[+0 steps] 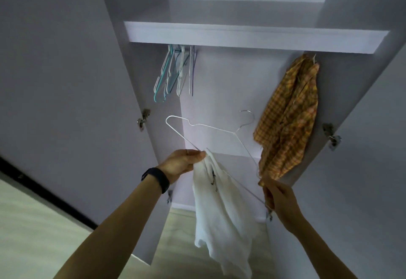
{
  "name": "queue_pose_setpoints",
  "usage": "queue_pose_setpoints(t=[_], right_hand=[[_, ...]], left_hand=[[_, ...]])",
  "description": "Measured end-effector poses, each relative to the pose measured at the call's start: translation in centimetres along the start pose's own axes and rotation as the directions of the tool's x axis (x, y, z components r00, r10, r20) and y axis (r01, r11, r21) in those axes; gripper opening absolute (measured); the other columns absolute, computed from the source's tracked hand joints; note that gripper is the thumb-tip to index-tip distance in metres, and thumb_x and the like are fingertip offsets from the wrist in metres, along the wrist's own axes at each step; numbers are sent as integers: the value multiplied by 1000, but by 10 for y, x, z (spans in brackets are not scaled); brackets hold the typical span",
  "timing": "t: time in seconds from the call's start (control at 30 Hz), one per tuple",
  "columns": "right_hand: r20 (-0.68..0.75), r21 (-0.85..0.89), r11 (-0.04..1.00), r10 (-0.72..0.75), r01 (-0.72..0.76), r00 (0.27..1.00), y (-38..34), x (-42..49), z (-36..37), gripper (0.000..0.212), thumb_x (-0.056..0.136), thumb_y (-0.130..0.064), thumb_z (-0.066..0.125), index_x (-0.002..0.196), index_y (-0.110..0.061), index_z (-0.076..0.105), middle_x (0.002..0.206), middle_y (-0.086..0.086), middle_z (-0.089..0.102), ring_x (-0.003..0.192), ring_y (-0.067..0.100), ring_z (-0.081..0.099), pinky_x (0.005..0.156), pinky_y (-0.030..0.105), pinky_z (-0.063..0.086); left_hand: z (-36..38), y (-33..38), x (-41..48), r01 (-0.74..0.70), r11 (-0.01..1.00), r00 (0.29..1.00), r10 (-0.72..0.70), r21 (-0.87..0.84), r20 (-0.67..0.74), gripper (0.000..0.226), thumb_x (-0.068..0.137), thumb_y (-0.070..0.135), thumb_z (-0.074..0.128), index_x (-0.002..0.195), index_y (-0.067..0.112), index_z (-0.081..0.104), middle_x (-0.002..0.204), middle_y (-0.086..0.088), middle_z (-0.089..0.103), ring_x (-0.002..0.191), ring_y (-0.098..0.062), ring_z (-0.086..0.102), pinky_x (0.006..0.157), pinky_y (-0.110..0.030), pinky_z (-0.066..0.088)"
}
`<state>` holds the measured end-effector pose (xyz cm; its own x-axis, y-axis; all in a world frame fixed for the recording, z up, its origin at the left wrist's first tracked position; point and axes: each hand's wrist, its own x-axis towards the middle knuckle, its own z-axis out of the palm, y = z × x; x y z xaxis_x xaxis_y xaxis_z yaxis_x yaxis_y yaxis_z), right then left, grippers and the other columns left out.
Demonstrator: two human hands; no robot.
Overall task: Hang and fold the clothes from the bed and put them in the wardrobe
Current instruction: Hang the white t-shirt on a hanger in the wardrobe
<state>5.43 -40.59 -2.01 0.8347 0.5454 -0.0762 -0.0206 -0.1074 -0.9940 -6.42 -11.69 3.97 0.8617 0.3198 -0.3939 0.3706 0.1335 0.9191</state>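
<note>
1. Your left hand (182, 163), with a black band (157, 178) on its wrist, pinches the top edge of a white cloth garment (222, 208) together with one bar of a thin white wire hanger (211, 128).
2. The garment hangs limp below that hand, between your two forearms.
3. Your right hand (280, 199) is curled at the hanger's lower corner; it seems to grip the wire, though the fingers hide the contact.
4. The hanger tilts between your hands, its hook pointing up and away from you.
5. Just above your right hand, a yellow checked shirt (287, 120) hangs inside the pale wardrobe (241, 35).
6. Well above your left hand, bare white and teal hangers (173, 74) hang bunched.
</note>
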Motion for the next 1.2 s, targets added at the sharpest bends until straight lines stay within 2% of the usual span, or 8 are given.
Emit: queue_pose_setpoints(t=[0.23,0.33,0.53,0.67,0.77,0.9,1.0,1.2], right_hand=[[149,-436,884,258,-171,955,21,24,-10,43,85,-72,58,91,-30,68,73,-15,71,65,-1,64,63,19,47],[244,-435,853,420,-289,874,9,42,-16,57,79,-75,63,112,-28,65,102,-14,75,88,3,71,72,22,50],[404,-535,777,580,-331,707,-24,72,-20,78,65,-84,66,116,-26,62,102,-2,78,98,13,72,94,37,49],[421,-159,856,509,-491,751,-30,84,-20,79,53,-72,86,100,-11,70,105,9,75,99,24,70,99,43,53],[513,218,768,435,-602,740,-46,96,-9,55,65,-58,87,92,-12,76,82,8,69,69,20,67,67,32,59],[306,112,869,431,-482,849,-66,100,11,42,98,-49,58,90,-12,73,60,-7,40,42,5,29,35,18,23],[-14,-140,949,285,-284,959,-71,92,12,38,92,-53,63,79,-18,67,60,-10,49,48,8,40,40,21,28],[417,-303,952,173,-43,892,-55,59,25,49,79,-48,83,118,-22,68,104,-11,72,84,-1,67,58,9,43]], left_hand=[[29,-6,6,-36,998,996,40,61,-78,23,91,27,72,100,5,70,93,-3,75,88,-15,71,75,-20,57],[31,-10,8,-29,992,992,44,124,-115,33,91,27,72,105,-4,69,109,-19,72,105,-35,66,99,-43,53],[35,-19,12,42,968,993,-12,248,-119,15,88,25,76,89,10,71,98,-10,69,96,-30,62,98,-49,49],[30,-12,9,90,971,996,-91,219,-10,23,83,27,80,94,8,74,95,-12,69,91,-29,58,87,-42,45],[38,-10,8,117,943,989,-139,310,51,26,86,27,78,100,6,74,105,-14,73,94,-30,65,95,-42,50],[48,-11,12,110,963,993,-118,247,19,25,89,29,74,105,8,75,103,-8,77,96,-27,73,97,-40,55],[44,-11,16,101,970,992,-115,223,49,26,89,31,73,106,11,77,106,-7,76,102,-27,72,93,-33,54],[47,2,19,92,980,986,-114,177,119,49,81,38,77,114,3,72,115,-17,71,102,-30,64,105,-37,46]])
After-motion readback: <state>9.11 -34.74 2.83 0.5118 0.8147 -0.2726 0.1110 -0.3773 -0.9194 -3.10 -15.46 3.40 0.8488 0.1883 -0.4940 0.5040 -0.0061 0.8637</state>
